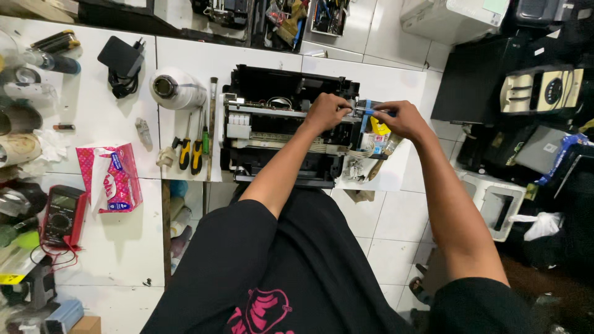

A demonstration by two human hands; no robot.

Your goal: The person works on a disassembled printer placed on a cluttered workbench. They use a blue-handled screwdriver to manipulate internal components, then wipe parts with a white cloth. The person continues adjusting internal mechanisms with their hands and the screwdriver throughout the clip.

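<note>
A pink, white-dotted tissue package [111,176] lay on the white tabletop [124,241] at the left, a white tissue sticking out of it. Just below and to its left sat a red multimeter [60,216] with a small grey screen. A yellow label [378,127] showed beside the right hand [405,119], on the opened printer [291,127].

An opened black printer [272,127] lies on the white tabletop, its casing off and inner parts bare. At its right end, a small blue part [367,111] stands upright.
</note>
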